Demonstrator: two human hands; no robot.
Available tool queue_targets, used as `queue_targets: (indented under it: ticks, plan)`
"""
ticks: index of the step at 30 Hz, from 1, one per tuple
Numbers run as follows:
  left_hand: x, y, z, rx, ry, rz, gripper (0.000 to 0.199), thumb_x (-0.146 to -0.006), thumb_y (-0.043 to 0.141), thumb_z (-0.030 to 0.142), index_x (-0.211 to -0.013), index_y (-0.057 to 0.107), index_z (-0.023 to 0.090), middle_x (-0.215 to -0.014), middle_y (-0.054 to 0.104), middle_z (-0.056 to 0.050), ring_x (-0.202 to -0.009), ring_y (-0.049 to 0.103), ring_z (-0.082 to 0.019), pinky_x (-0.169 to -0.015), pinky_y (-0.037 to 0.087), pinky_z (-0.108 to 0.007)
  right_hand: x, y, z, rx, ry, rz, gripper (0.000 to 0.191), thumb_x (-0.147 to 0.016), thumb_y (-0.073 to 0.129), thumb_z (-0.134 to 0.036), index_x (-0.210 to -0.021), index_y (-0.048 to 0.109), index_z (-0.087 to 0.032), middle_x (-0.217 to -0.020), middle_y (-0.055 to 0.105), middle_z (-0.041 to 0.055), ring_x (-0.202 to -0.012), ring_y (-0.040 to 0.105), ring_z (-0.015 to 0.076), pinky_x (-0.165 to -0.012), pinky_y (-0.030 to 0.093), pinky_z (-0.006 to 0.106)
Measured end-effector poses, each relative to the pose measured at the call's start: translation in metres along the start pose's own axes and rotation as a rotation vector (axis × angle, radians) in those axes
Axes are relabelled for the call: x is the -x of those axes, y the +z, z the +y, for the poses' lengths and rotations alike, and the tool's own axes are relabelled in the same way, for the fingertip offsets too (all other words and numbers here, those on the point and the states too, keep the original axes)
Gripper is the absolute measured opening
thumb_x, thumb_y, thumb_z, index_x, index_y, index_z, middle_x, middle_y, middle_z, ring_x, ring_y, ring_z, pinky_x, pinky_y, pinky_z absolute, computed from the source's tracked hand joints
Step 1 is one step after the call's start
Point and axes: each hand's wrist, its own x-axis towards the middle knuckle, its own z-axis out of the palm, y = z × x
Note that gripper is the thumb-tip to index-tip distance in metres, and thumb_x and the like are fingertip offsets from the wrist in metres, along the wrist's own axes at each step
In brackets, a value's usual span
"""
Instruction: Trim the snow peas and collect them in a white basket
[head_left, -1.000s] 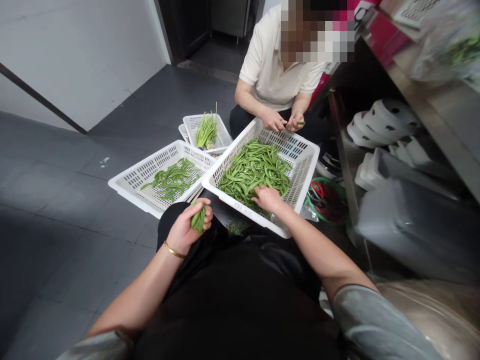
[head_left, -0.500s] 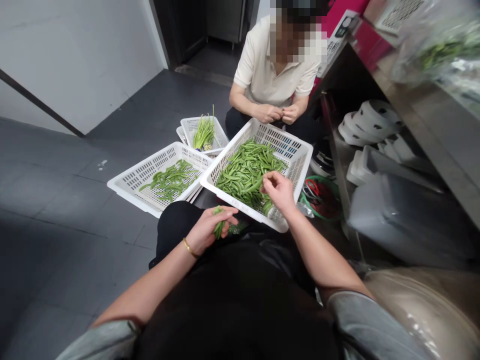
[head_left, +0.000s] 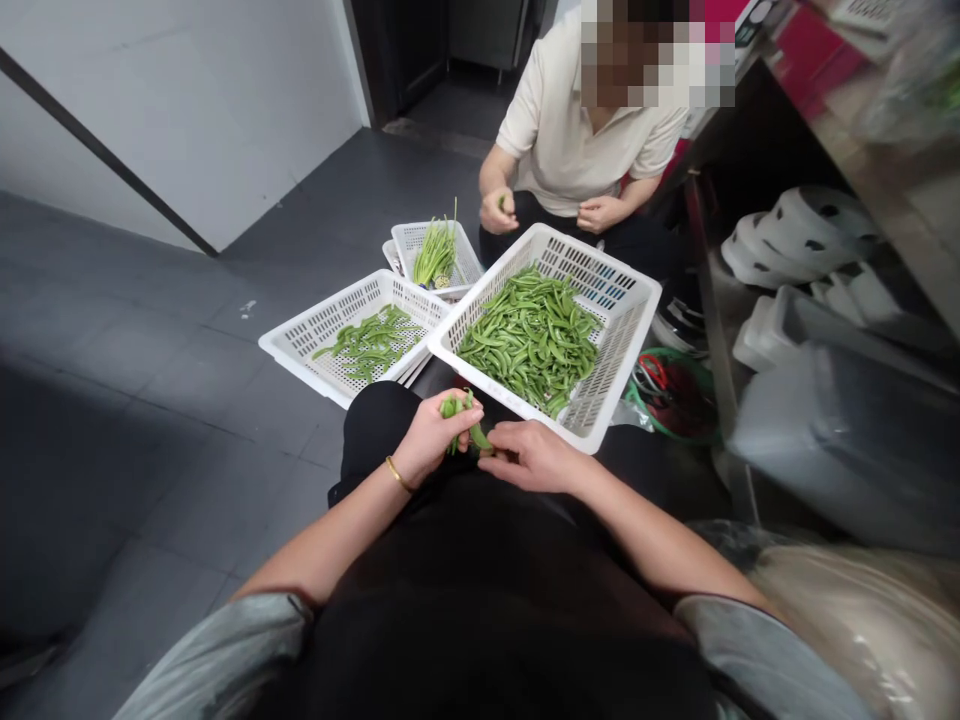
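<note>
My left hand (head_left: 442, 430) is closed round several green pea pods (head_left: 452, 408), above my lap. Between the two hands one pea pod (head_left: 480, 436) sticks out towards the right. My right hand (head_left: 532, 456) pinches the end of that pod with its fingertips. Just beyond my hands, a large white slotted basket (head_left: 630, 330) holds a heap of pea pods (head_left: 529, 335). To its left a second white basket (head_left: 289, 352) has a smaller, loose layer of pods (head_left: 371, 342) in it.
Opposite me a co-worker (head_left: 585, 160) sits with a green bit in one hand. A small white basket (head_left: 405, 240) behind holds long green stems (head_left: 435, 255). On my right are a low shelf with grey tubs (head_left: 832, 440) and a green-rimmed basket (head_left: 686, 435).
My right hand has come back from the pods in the large basket to meet my left hand, which has risen slightly. The co-worker's hands have moved apart. The view has shifted.
</note>
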Motion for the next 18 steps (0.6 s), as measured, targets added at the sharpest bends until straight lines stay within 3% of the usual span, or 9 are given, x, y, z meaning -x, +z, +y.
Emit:
queue_targets:
  ticks: [3, 5, 7, 10, 13, 18]
  plan:
    - [0.0019, -0.0021, -0.0032, -0.048, 0.076, 0.040, 0.029, -0.064, 0.078, 0.032, -0.079, 0.060, 0.014, -0.051, 0.052, 0.005, -0.038, 0.046, -0.006, -0.038, 0.038, -0.018, 0.0001, 0.0025, -0.0026, -0.065, 0.121, 0.128, 0.022, -0.087, 0.056, -0.033, -0.071, 0.054, -0.018, -0.060, 0.049, -0.0031, -0.052, 0.043, 0.0092, -0.052, 0.033, 0.021]
    - [0.0018, -0.0032, -0.0046, -0.059, 0.095, 0.046, 0.028, -0.066, 0.077, 0.032, -0.080, 0.061, 0.014, -0.051, 0.052, 0.005, -0.039, 0.046, -0.006, -0.039, 0.040, -0.019, 0.0001, 0.0013, -0.0026, -0.078, 0.113, 0.163, 0.022, -0.088, 0.055, -0.032, -0.072, 0.055, -0.017, -0.063, 0.052, -0.0017, -0.055, 0.045, 0.0097, -0.054, 0.035, 0.021]
    - [0.0018, -0.0032, -0.0056, -0.065, 0.088, 0.043, 0.028, -0.066, 0.077, 0.032, -0.081, 0.061, 0.014, -0.057, 0.056, 0.003, -0.039, 0.047, -0.006, -0.038, 0.041, -0.019, 0.0002, -0.0017, -0.0017, -0.153, 0.095, 0.098, 0.023, -0.088, 0.054, -0.031, -0.069, 0.055, -0.017, -0.064, 0.055, -0.0005, -0.057, 0.049, 0.0102, -0.056, 0.038, 0.022]
    - [0.0026, -0.0014, -0.0060, -0.057, 0.077, 0.031, 0.032, -0.065, 0.077, 0.034, -0.084, 0.062, 0.013, -0.066, 0.060, 0.001, -0.041, 0.048, -0.006, -0.038, 0.041, -0.018, 0.0015, -0.0059, 0.0006, -0.458, 0.174, -0.053, 0.024, -0.088, 0.054, -0.034, -0.072, 0.057, -0.016, -0.063, 0.062, 0.0000, -0.056, 0.056, 0.0104, -0.056, 0.045, 0.020]
    - [0.0047, -0.0001, -0.0046, -0.036, 0.047, -0.012, 0.036, -0.066, 0.076, 0.034, -0.091, 0.063, 0.012, -0.061, 0.058, 0.002, -0.040, 0.048, -0.006, -0.037, 0.040, -0.017, 0.0030, -0.0055, 0.0022, -0.647, 0.199, -0.097, 0.023, -0.087, 0.057, -0.035, -0.077, 0.060, -0.015, -0.067, 0.066, 0.0020, -0.059, 0.063, 0.0117, -0.058, 0.051, 0.022]
    - [0.0082, -0.0019, -0.0045, 0.004, -0.093, -0.276, 0.040, -0.065, 0.077, 0.035, -0.093, 0.065, 0.010, -0.054, 0.058, 0.002, -0.036, 0.046, -0.006, -0.034, 0.035, -0.016, 0.0030, -0.0009, 0.0006, -0.779, 0.116, -0.212, 0.022, -0.086, 0.059, -0.034, -0.080, 0.065, -0.014, -0.065, 0.067, 0.0022, -0.060, 0.066, 0.0131, -0.058, 0.054, 0.022]
